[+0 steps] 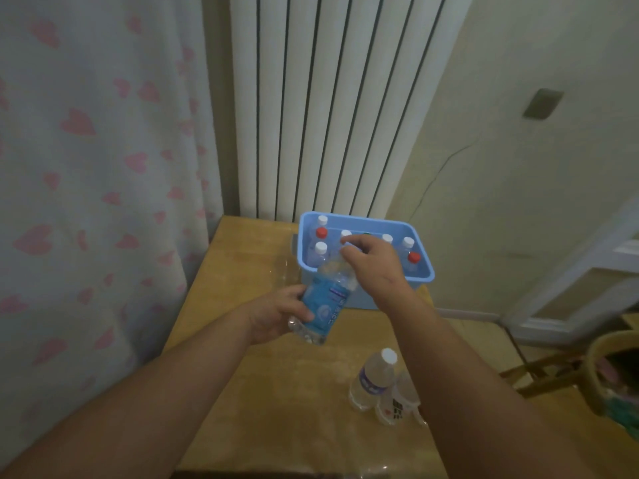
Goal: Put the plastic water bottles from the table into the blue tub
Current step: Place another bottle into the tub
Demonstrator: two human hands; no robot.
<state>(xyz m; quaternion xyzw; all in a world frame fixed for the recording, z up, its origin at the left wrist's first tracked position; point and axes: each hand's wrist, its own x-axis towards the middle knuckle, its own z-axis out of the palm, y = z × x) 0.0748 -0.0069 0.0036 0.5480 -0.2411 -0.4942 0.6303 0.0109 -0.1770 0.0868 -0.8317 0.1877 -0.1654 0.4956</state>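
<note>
Bottles of plastic drinking water are split between table and tub as I watch through the head camera. My left hand (280,314) is wrapped around the lower body of a blue-labelled bottle (325,302), held tilted in the air with its neck pointing toward the tub's near wall. My right hand (373,267) reaches over the top end of that bottle, fingers pinched at its cap, forearm stretched out from the lower right. Behind the hands, the blue tub (423,271) sits at the far edge of the wooden table (242,267), holding upright bottles: several with white caps, two with red. Near my right forearm, a white-capped bottle (375,378) stands on the table, touching a second bottle (397,402) that the arm partly hides. A heart-print curtain (96,167) hangs at left.
</note>
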